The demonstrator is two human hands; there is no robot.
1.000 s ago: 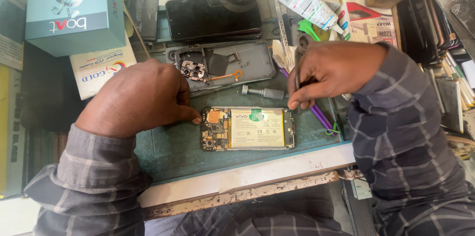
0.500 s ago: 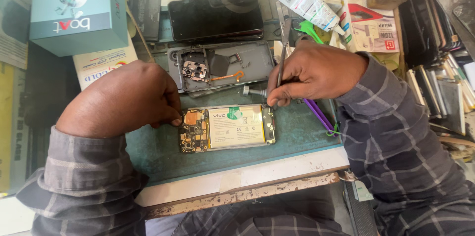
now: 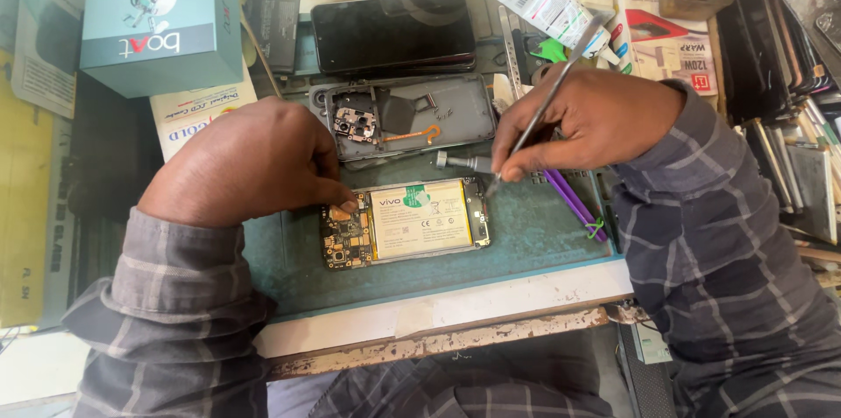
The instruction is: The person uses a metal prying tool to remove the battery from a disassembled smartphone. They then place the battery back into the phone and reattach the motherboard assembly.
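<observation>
1. Left hand (image 3: 250, 159) rests curled, fingertips pinning the opened phone (image 3: 405, 221) at its circuit-board end on the green mat (image 3: 526, 234).
2. Keep that pressure steady, I'd judge, so the phone cannot skid.
3. Right hand (image 3: 596, 120) grips metal tweezers (image 3: 547, 94), tip at the phone's top-right corner; best worked gently, clear of the battery (image 3: 420, 218).
4. Grey back cover (image 3: 407, 116) lies just behind.

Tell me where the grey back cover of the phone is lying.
In the head view, the grey back cover lies mid-bench on the green mat, between the black phone behind it and the opened phone in front.
</observation>
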